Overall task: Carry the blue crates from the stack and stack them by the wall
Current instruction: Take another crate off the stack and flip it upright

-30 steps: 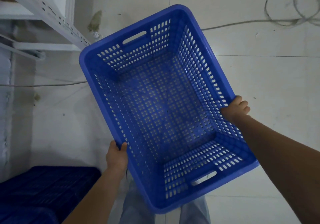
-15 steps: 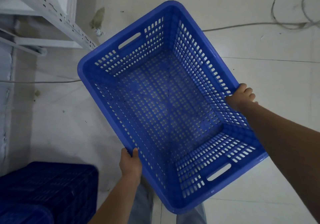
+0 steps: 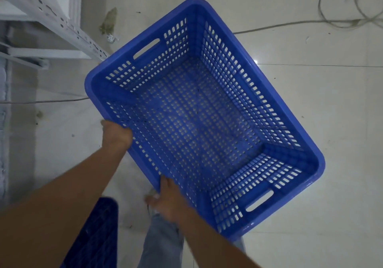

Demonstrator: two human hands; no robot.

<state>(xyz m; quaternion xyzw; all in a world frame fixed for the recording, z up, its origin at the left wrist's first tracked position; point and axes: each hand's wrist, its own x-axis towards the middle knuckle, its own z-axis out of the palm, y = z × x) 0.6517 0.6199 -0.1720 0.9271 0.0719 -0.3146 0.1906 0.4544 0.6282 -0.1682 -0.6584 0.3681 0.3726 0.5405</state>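
I hold 1 empty blue crate (image 3: 199,118) by its near rim, left hand (image 3: 117,134) and right hand (image 3: 167,200) clamped, mid-carry over the floor (image 3: 323,106); stacking remains.

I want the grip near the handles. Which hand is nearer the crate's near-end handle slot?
Right. The right hand is on the long rim of the blue crate, close to the handle slot; the left hand grips that rim farther up.

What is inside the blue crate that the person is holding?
Nothing: the blue crate is empty, and pale floor shows through its perforated bottom. The left hand and right hand grip one long rim.
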